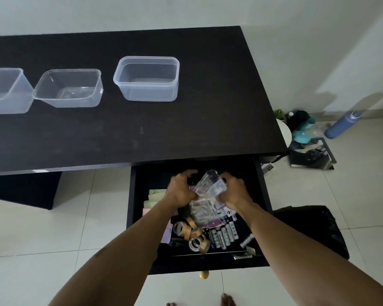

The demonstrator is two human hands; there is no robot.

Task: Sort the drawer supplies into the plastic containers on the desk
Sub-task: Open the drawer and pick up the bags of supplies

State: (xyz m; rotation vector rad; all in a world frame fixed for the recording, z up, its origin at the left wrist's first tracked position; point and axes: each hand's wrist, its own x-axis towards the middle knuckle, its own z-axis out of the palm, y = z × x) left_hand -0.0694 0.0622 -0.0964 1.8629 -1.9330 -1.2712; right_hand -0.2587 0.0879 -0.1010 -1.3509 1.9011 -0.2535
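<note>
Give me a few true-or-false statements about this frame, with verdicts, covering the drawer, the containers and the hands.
1. The drawer stands open. True.
2. The rightmost container holds batteries. False: it is empty, and the batteries lie in the drawer.
3. The left hand and the right hand both grip clear plastic packets in the drawer. True.
4. The tape rolls sit on the desk. False: they lie in the drawer, beside the batteries.

desk (164,133) front: free room | drawer (132,195): crowded with tape rolls (195,237), batteries (223,235), plastic bags (205,191)
</note>
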